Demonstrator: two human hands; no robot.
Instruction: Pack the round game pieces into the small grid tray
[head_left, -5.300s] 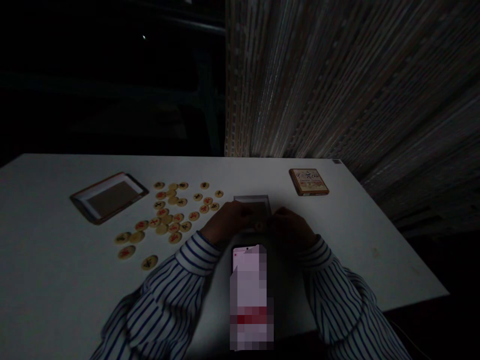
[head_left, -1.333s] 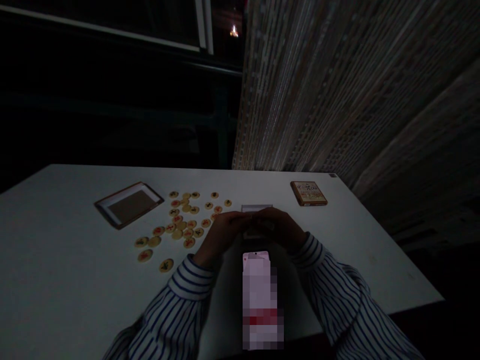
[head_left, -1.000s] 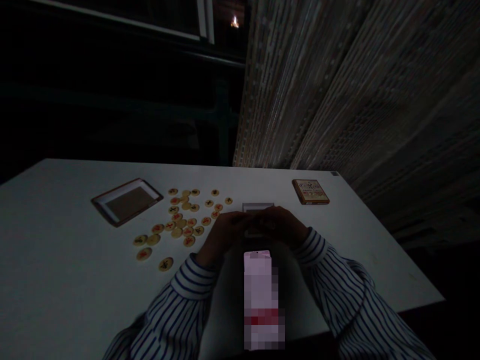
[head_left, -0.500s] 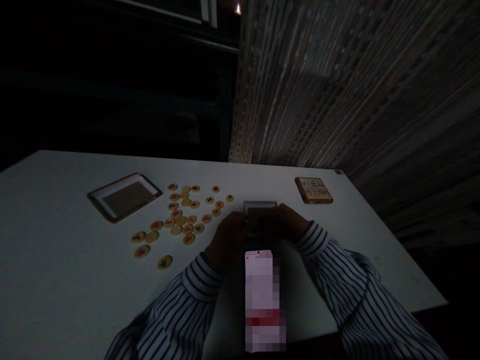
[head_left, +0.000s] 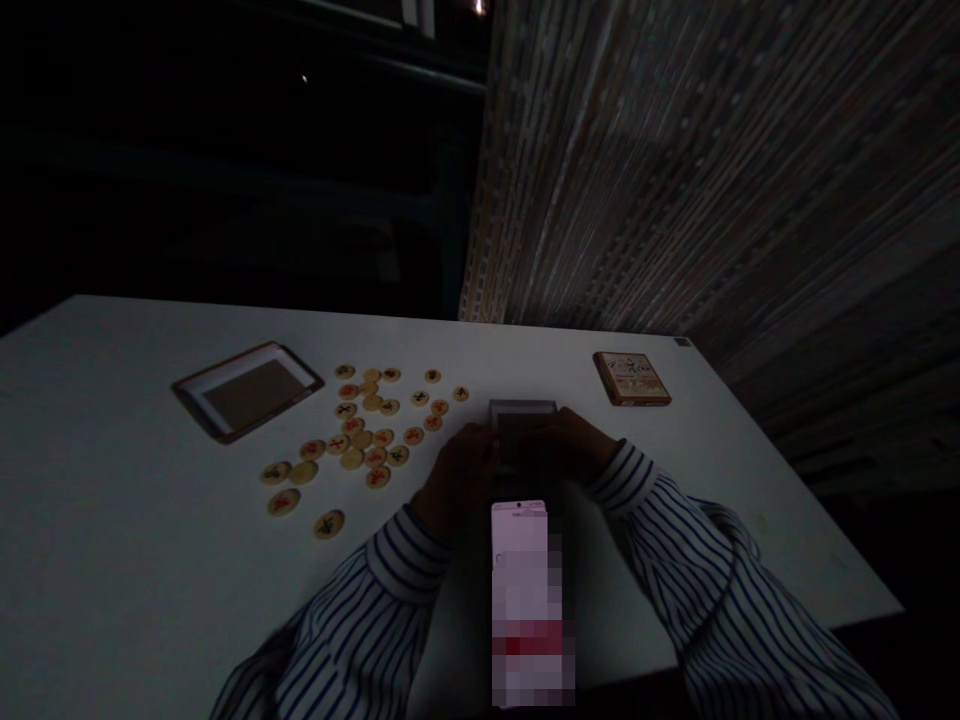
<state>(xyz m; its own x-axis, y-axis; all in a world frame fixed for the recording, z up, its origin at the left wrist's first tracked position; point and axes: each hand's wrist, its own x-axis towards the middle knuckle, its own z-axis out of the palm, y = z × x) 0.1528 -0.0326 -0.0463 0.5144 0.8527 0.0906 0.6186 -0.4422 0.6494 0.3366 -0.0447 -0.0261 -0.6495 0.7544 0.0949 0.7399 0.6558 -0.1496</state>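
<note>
A small shallow box [head_left: 523, 407] with pale walls and a dark brown inside is between my two hands. My left hand [head_left: 461, 468] is closed at its left side, and my right hand [head_left: 576, 446] curls over its right side; dim light blurs the fingers. Just below, a phone [head_left: 519, 540] lies with its screen lit, part of it pixelated. To the left of my hands, several round xiangqi pieces [head_left: 362, 439] are scattered on the table, some with red or black characters up, others blank side up.
An open box half [head_left: 309, 380] with a brown rim lies at the table's far left. A closed printed box [head_left: 632, 379] sits at the far right. Beyond the white table [head_left: 150, 560] hangs a string curtain [head_left: 570, 200]. The room is dark.
The view has shifted very slightly and the hands look darker. Both hands stay at the small box; the pieces and the phone lie as before.
</note>
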